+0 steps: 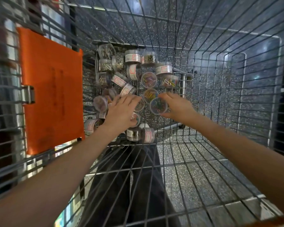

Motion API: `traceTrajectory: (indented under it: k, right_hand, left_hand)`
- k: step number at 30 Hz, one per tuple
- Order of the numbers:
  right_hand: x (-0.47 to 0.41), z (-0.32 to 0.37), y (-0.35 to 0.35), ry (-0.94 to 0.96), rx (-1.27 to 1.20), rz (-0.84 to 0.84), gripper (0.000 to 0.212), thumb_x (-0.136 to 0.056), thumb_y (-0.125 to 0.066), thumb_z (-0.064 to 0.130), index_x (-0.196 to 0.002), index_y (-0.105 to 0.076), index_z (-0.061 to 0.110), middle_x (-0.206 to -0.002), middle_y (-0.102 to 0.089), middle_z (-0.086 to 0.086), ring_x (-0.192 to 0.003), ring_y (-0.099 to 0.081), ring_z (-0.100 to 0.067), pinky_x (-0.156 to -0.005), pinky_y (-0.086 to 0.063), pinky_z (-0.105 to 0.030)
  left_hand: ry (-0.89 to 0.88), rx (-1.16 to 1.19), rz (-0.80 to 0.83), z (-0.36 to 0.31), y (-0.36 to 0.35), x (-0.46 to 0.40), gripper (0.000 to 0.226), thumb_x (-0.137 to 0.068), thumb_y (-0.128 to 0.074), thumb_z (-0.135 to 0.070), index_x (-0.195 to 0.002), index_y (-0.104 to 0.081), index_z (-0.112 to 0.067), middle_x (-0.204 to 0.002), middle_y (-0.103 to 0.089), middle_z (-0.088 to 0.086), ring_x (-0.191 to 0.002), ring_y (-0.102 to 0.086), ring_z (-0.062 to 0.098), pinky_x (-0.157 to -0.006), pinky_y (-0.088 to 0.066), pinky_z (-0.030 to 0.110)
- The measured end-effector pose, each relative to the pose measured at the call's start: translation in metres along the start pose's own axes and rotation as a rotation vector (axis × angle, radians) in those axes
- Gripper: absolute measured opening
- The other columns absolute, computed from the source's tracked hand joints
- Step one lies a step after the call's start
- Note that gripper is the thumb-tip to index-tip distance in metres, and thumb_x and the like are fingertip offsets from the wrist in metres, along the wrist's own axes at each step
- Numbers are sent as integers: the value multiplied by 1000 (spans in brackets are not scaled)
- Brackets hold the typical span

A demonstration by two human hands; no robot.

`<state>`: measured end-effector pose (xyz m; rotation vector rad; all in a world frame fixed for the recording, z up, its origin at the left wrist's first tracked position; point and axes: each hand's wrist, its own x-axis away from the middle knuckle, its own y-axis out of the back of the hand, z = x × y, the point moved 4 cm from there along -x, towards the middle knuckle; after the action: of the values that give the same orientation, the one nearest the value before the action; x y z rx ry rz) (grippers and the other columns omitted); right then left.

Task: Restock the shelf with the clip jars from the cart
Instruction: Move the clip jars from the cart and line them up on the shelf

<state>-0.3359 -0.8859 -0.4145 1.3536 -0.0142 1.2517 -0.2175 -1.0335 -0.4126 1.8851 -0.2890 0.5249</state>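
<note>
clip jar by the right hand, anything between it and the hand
Nothing visible. The right hand is already at the clip jar, fingers at its rim, with no other jar or cart wire between them.

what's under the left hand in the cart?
The left hand lies spread over clip jars on the cart floor; one jar of coloured clips shows under the fingers. Whatever sits beneath the palm is covered. The right hand grips another jar beside it.
</note>
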Motion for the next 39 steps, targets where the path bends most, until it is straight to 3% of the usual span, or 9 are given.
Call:
traceTrajectory:
  k: [8,16,20,25,31,39]
  right_hand:
    - [1,19,-1,22,-125,45,70,-76,-73,23,-135,-36,27,-121,-56,-2,-101,-58,-20,-77,-53,-26]
    - [-7,49,-1,134,-268,20,67,-78,-73,25,-134,-36,18,-115,-61,-6,-97,-61,-22,-77,-56,-33]
    - [-10,54,-2,159,-314,15,73,-78,-73,32,-138,-34,18,-121,-58,-9,-109,-55,-24,-89,-51,-37]
    - [-11,53,-8,222,-129,68,84,-78,-73,32,-146,-24,21,-140,-45,-9,-127,-41,-25,-100,-41,-37]
    - [-12,26,-13,92,-11,121,88,-79,-70,33,-148,-16,25,-152,-28,-2,-140,-22,-22,-115,-15,-43]
    - [-11,-5,-14,3,63,60,77,-80,-69,35,-144,-27,23,-145,-34,1,-134,-24,-20,-113,-20,-41]
  left_hand:
    - [29,-70,7,0,-1,2,90,-77,-71,-41,-148,-20,-21,-152,-24,-1,-142,-16,18,-115,-1,45]
    - [38,103,-102,-1,2,4,94,-66,-78,-50,-141,-38,-9,-143,-43,6,-135,-34,22,-113,-13,39]
    - [69,178,-145,0,8,5,87,-68,-77,-46,-138,-42,-7,-136,-51,8,-130,-42,23,-107,-17,33]
    - [91,100,-79,4,8,2,82,-72,-74,-49,-138,-41,-14,-137,-50,2,-130,-41,19,-107,-18,32]
    - [117,135,-70,9,11,7,79,-71,-76,-47,-134,-44,-12,-134,-50,6,-126,-43,22,-109,-20,37]
    - [171,372,104,5,4,12,88,-69,-81,-21,-136,-27,-7,-129,-44,11,-112,-50,26,-90,-50,37]
